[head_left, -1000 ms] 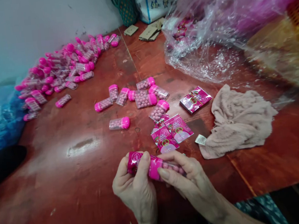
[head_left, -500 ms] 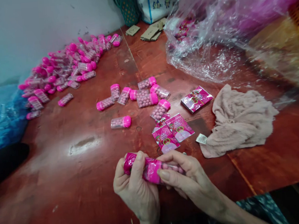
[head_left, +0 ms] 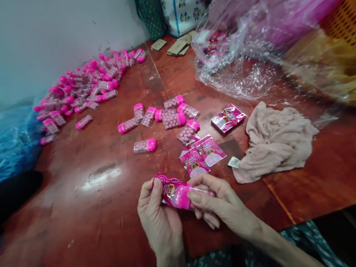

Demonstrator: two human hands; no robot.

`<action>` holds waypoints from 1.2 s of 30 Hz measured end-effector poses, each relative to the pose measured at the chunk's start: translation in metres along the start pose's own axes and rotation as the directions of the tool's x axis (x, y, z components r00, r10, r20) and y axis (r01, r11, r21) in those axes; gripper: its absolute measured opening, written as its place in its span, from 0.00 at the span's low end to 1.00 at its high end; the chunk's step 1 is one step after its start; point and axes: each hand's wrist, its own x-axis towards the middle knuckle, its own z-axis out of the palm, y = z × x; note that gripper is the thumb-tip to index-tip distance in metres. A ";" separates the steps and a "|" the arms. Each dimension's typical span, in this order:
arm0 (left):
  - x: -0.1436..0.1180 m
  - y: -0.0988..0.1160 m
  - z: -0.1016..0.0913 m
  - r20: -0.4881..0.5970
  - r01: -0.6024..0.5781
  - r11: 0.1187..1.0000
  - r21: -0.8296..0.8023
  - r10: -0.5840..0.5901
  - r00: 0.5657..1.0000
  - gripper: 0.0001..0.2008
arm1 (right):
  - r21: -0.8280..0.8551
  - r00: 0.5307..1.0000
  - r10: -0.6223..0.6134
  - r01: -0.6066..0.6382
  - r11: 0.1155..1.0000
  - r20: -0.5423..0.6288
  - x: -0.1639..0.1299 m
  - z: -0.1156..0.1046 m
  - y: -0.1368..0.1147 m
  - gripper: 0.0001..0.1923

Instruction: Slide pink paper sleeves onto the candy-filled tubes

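Pinched between the thumb and fingers of my left hand (head_left: 160, 215) is a shiny magenta printed sleeve (head_left: 168, 190). My right hand (head_left: 227, 204) grips a small clear bottle (head_left: 206, 191) of pink balls by its body, fingers wrapped around it. The bottle's bright pink cap (head_left: 183, 198) points left at the sleeve's right end; whether the sleeve fully encloses it I cannot tell. Just beyond my hands lie several loose flat sleeves (head_left: 209, 150). A neat stack of sleeves (head_left: 228, 118) sits farther right. Several filled bottles (head_left: 172, 120) lie scattered past them.
A large heap of pink-capped bottles (head_left: 82, 86) lies along the wall. A pale cloth (head_left: 276, 141) rests on the red table (head_left: 96, 233), right of the sleeves. Clear plastic (head_left: 237, 69) and an orange basket (head_left: 348, 24) fill the back right. Blue plastic (head_left: 5, 141) stands left.
My left thumb has shifted toward the sleeve's left end, and more of its print shows. Both hands still hold the sleeve and bottle. The camera view has shifted slightly.
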 end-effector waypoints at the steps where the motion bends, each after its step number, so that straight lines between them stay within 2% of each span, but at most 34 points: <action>1: -0.001 0.000 0.000 -0.006 0.001 1.000 -0.005 -0.001 1.000 0.07 | 0.005 1.000 0.004 -0.004 1.000 0.020 -0.001 0.000 0.000 0.12; 7: -0.002 0.000 -0.001 -0.027 0.037 0.997 -0.074 -0.039 0.999 0.07 | -0.067 0.987 0.028 -0.017 0.998 0.161 -0.007 -0.001 -0.003 0.15; 11: -0.006 0.005 -0.001 0.017 0.163 0.979 -0.119 -0.162 0.987 0.06 | -0.127 0.977 0.018 0.010 0.992 0.213 -0.012 0.000 -0.006 0.15; 13: -0.011 0.010 -0.002 0.095 0.227 0.968 -0.108 -0.217 0.971 0.14 | -0.117 0.982 -0.004 0.027 0.993 0.191 -0.013 0.001 -0.007 0.14; 15: -0.018 0.013 -0.003 0.225 0.281 0.959 -0.033 -0.267 0.937 0.20 | -0.122 0.987 -0.044 0.064 0.990 0.155 -0.014 0.003 -0.007 0.13; 18: -0.027 0.012 -0.006 0.344 0.308 0.946 0.101 -0.324 0.881 0.14 | -0.168 0.990 -0.101 0.115 0.979 0.095 -0.014 0.006 -0.008 0.13; 20: -0.031 0.010 -0.006 0.357 0.299 0.946 0.126 -0.324 0.876 0.08 | -0.216 0.992 -0.107 0.118 0.969 0.064 -0.016 0.007 -0.007 0.14; 22: -0.034 0.007 -0.004 0.346 0.281 0.954 0.108 -0.301 0.889 0.06 | -0.286 0.993 -0.113 0.114 0.951 0.022 -0.019 0.009 -0.005 0.15; 26: -0.039 0.002 0.003 0.273 0.250 0.965 0.080 -0.263 0.925 0.06 | -0.397 0.983 -0.152 0.101 0.912 -0.100 -0.026 0.012 0.002 0.16; 29: -0.043 -0.002 0.005 0.246 0.248 0.966 0.073 -0.258 0.934 0.06 | -0.445 0.977 -0.172 0.100 0.890 -0.125 -0.028 0.013 0.006 0.17; 33: -0.042 -0.006 0.001 0.311 0.248 0.967 0.065 -0.256 0.915 0.10 | -0.599 0.964 -0.246 0.139 0.789 -0.100 -0.030 0.009 0.001 0.16; 36: -0.036 -0.005 -0.003 0.313 0.179 0.983 0.052 -0.186 0.931 0.09 | -0.769 0.917 -0.367 0.119 0.628 -0.158 -0.029 0.005 -0.013 0.16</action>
